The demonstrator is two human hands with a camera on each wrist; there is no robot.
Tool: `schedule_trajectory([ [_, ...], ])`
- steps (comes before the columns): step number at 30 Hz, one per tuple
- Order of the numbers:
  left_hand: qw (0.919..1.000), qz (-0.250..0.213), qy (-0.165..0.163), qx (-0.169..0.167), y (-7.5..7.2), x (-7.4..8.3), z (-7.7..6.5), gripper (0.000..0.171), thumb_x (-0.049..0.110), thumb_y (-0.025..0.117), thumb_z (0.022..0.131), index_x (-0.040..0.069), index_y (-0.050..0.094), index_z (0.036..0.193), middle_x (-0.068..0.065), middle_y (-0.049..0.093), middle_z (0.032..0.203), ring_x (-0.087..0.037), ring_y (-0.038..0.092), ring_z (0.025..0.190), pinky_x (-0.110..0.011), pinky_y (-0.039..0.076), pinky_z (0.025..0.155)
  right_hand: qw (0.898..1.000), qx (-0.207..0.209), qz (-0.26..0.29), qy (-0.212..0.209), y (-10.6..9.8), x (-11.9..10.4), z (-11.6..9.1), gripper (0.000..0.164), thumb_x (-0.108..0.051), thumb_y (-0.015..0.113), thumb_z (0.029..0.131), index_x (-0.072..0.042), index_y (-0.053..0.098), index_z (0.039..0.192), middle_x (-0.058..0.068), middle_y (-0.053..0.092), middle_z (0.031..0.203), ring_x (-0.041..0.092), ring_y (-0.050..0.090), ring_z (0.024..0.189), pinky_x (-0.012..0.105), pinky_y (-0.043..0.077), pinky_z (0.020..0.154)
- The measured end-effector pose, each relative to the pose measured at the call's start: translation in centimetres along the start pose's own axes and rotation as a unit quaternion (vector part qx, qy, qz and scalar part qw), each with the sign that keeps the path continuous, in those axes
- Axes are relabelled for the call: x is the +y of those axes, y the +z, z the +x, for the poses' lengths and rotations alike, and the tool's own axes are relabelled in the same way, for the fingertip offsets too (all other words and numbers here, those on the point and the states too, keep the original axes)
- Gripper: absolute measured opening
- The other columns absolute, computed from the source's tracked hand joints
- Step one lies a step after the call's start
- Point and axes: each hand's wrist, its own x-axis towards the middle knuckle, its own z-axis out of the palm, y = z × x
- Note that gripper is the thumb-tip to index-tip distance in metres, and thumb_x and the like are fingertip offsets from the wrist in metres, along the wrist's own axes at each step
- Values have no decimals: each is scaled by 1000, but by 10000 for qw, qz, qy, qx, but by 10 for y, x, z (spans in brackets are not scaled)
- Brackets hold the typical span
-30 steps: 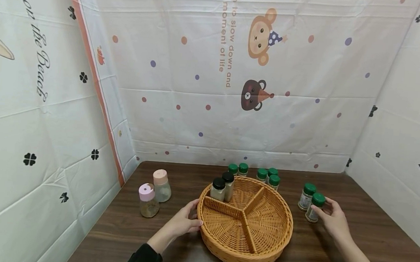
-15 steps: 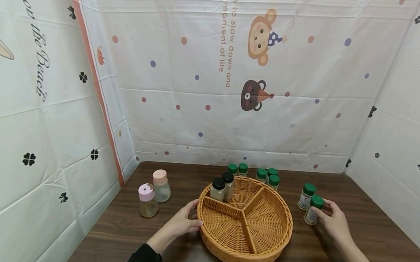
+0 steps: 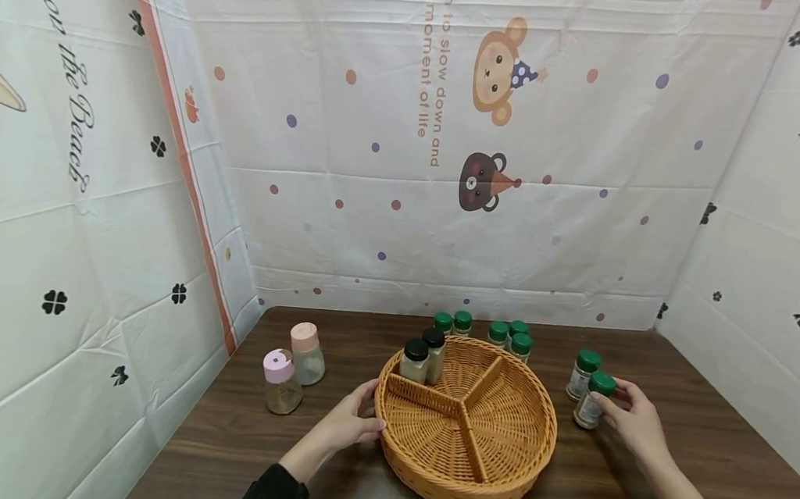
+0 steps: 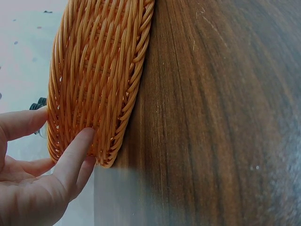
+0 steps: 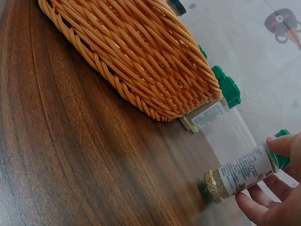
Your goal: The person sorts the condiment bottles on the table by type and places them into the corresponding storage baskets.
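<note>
My left hand (image 3: 345, 425) grips the left side of a round wicker basket (image 3: 454, 495) with three compartments. In the left wrist view its thumb (image 4: 75, 153) lies on the woven outer wall while other fingers reach the rim. To the right of the basket, my right hand (image 3: 640, 427) pinches a green-capped seasoning jar (image 3: 588, 412) between thumb and fingers. The right wrist view shows this jar (image 5: 244, 173) with a white printed label and greenish-yellow grains inside, tilted in that view. Two black-capped jars (image 3: 414, 365) stand in the basket's back left compartment.
Another green-capped jar (image 3: 582, 373) stands just behind the held one. Several green-capped jars (image 3: 498, 333) stand behind the basket. A pink-lidded bottle (image 3: 308, 360) and a purple-lidded bottle (image 3: 283, 393) are at the left. Patterned cloth (image 3: 345, 229) walls off the table's back and sides.
The held seasoning jar has shifted slightly left and toward me in my right hand's fingers. My left hand and the basket stay in place.
</note>
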Motion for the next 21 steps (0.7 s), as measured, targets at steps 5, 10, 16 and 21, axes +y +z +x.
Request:
schedule_trajectory([
  [5, 10000, -6, 24, -20, 0, 0, -1, 77, -4, 60, 94, -1, 16, 157, -34, 8, 162, -55, 23, 145, -48, 55, 98, 10000, -50, 81, 28, -1, -4, 0, 66, -32, 54, 102, 12, 31, 145, 40, 38, 141, -19, 46, 83, 23, 60, 79],
  [10, 10000, -1, 26, -1, 0, 2, -1, 77, -4, 60, 94, -1, 16, 157, -33, 8, 162, -54, 24, 145, -49, 55, 98, 10000, -18, 43, 60, 0, -4, 0, 66, -33, 55, 102, 11, 32, 145, 39, 39, 141, -13, 50, 88, 22, 60, 79],
  [16, 10000, -4, 17, 7, 1, 2, -1, 77, -4, 60, 94, -1, 16, 157, -33, 9, 162, -54, 24, 145, -48, 55, 98, 10000, -26, 81, 28, 0, -7, 0, 67, -35, 54, 102, 11, 31, 145, 38, 38, 142, 5, 59, 100, 27, 61, 82],
  [21, 10000, 20, -1, 23, 1, 2, -1, 76, -4, 60, 94, 0, 18, 157, -33, 10, 162, -55, 24, 145, -48, 55, 98, 9998, -11, 170, -98, 1, -10, -1, 66, -34, 55, 102, 11, 33, 145, 38, 39, 142, -20, 45, 85, 24, 61, 80],
])
